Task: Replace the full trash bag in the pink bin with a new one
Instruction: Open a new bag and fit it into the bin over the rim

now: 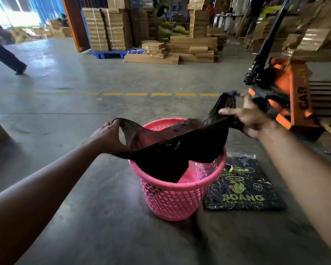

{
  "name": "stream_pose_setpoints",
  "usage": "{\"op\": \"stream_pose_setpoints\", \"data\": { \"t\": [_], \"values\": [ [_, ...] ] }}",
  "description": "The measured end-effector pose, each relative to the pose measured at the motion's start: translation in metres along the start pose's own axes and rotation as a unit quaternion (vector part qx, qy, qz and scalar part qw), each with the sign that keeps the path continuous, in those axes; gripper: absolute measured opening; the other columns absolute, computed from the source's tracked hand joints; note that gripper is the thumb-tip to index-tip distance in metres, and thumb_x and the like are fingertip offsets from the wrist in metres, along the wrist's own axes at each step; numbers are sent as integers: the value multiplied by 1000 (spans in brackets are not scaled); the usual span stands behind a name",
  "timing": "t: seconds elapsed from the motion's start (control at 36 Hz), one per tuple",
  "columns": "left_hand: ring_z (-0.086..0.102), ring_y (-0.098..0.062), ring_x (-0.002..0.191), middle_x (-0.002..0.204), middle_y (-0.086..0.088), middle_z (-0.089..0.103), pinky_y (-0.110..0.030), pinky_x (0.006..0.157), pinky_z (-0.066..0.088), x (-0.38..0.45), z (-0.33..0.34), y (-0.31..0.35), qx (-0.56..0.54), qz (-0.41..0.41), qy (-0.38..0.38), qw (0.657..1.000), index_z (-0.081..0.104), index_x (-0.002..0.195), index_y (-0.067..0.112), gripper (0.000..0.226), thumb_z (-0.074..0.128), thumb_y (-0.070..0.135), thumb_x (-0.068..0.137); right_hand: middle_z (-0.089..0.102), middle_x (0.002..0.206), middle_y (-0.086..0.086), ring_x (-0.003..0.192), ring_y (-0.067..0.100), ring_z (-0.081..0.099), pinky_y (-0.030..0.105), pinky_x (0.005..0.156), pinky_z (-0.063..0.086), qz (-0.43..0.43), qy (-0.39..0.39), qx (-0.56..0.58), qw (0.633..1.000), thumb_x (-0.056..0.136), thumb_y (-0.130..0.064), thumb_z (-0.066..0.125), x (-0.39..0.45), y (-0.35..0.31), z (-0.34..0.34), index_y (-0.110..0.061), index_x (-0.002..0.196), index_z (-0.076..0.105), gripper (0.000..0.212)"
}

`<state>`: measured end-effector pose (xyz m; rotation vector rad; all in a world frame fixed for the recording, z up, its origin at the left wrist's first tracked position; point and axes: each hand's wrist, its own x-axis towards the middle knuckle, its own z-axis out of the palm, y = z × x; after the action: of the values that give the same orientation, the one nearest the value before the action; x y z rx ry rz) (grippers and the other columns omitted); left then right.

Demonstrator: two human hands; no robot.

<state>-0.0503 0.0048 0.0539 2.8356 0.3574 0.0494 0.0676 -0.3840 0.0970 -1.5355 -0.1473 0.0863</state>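
A pink perforated bin stands on the concrete floor in front of me. A thin black trash bag is stretched across its top, and the bag's lower part hangs down inside the bin. My left hand grips the bag's left handle loop above the bin's left rim. My right hand holds the bag's right handle, raised above and to the right of the bin. The inside of the bin under the bag is mostly hidden.
A flat black pack of bags with gold print lies on the floor right of the bin. An orange pallet jack stands at the right. Stacked cardboard boxes fill the back. A person's leg shows at far left.
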Motion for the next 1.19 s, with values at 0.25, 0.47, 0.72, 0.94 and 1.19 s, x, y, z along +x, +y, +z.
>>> {"op": "stream_pose_setpoints", "data": {
  "t": [0.25,0.47,0.72,0.94,1.19],
  "values": [
    [62,-28,107,105,-6,64,-36,84,54,2,-3,-17,-72,-1,-52,996,40,140,17,119,64,67,35,52,133,25,70,11,72,30,60,61,-113,48,-112,986,78,15,65,-4,10,-36,-46,146,26,100],
    [60,-25,113,125,-8,54,-43,72,63,-1,-5,-28,-76,48,-64,994,27,147,35,122,74,64,38,71,69,-1,50,8,58,10,48,37,-204,-46,-555,805,79,7,51,-24,-11,-17,-16,89,83,41],
    [58,-24,103,120,-6,55,-36,88,50,-19,7,-39,-26,133,-32,990,13,158,28,132,68,68,45,71,86,5,86,30,68,34,65,52,-104,-82,-696,706,59,-45,81,-31,1,-26,-20,96,52,53],
    [53,-7,69,120,0,46,-29,65,40,-63,42,-48,-56,169,23,984,32,146,18,123,84,59,42,66,100,0,81,19,68,30,70,46,-62,-132,-556,818,58,-40,92,-81,81,-70,-27,109,29,82],
    [61,-30,71,116,-2,38,-38,63,51,-62,67,-50,-82,123,83,986,39,122,19,96,82,57,45,66,108,-2,90,27,66,46,76,56,-94,-66,-584,804,43,-92,65,-91,137,-68,-30,122,34,105]
  ]
}}
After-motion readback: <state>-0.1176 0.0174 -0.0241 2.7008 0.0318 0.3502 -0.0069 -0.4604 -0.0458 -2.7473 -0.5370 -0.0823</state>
